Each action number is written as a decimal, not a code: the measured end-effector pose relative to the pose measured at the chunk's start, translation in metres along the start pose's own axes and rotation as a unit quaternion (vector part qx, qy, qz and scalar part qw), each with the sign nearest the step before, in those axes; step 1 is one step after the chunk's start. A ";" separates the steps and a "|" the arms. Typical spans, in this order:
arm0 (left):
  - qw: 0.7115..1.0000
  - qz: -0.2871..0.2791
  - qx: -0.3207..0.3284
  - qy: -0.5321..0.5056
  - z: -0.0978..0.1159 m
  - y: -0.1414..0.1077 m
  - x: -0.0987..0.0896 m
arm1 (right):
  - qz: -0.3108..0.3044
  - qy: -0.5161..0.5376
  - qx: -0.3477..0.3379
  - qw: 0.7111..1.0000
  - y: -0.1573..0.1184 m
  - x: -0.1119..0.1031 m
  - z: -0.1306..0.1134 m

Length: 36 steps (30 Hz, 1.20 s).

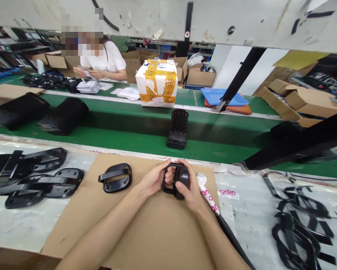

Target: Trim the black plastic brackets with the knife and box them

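Above the brown cardboard sheet [157,232], both my hands hold a black plastic part with a frame-like handle [171,189]. My left hand [156,178] grips the frame from the left, with fingers inside its opening. Around the thicker, rounded right side of the part, my right hand [190,189] is closed, its thumb on the near face. A black oval plate with a raised strap [117,183] lies on the cardboard to the left. Just right of my right hand is a cable wrapped in white and pink tape [206,191].
Black plates with straps [63,182] are piled at left, black frames [297,232] at right. A perforated black housing [178,129] stands on the green conveyor [129,137]. Beyond are a taped box [157,82] and a person [112,60] holding papers. A dark post [292,140] slants at right.
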<state>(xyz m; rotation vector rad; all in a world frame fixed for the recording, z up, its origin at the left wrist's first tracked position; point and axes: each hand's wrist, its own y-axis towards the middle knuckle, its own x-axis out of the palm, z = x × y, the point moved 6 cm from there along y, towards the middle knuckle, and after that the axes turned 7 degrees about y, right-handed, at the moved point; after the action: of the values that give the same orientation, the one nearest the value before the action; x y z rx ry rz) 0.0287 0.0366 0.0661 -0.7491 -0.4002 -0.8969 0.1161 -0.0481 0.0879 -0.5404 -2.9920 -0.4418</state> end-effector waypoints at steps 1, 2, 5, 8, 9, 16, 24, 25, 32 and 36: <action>1.000 -0.001 0.014 0.020 0.002 0.000 0.000 | 0.003 0.002 0.002 1.000 0.000 -0.001 0.001; 0.999 -0.003 0.030 0.044 0.003 0.000 0.000 | 0.009 0.003 0.000 1.000 -0.001 -0.002 0.002; 0.993 -0.011 0.065 0.096 0.005 0.001 -0.002 | 0.070 0.001 -0.020 0.997 -0.003 -0.011 0.005; 0.992 -0.041 0.049 0.113 -0.002 0.002 -0.002 | 0.165 0.019 -0.033 0.985 -0.006 -0.024 0.007; 0.991 -0.054 0.045 0.114 -0.004 0.002 -0.001 | 0.190 0.038 -0.032 0.981 -0.007 -0.027 0.007; 0.994 -0.099 -0.015 -0.033 -0.033 0.006 0.010 | 0.265 0.053 -0.069 0.960 -0.009 -0.037 0.008; 0.992 -0.123 0.029 -0.028 -0.017 -0.001 0.013 | 0.203 0.033 -0.069 0.976 -0.010 -0.028 0.009; 0.991 -0.131 0.031 -0.014 -0.014 -0.002 0.012 | 0.198 0.027 -0.074 0.977 -0.009 -0.028 0.006; 0.963 -0.103 0.108 0.225 0.008 0.000 -0.006 | 0.133 -0.106 -0.145 0.975 -0.004 -0.029 -0.016; 0.954 -0.044 0.202 0.216 0.018 0.002 -0.009 | 0.052 -0.246 -0.131 0.959 -0.006 -0.010 -0.011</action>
<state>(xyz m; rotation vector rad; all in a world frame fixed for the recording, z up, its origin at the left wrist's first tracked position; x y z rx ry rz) 0.0253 0.0551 0.0721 -0.1496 -0.2162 -0.9938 0.1237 -0.0602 0.0955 -0.9546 -3.3645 -0.8089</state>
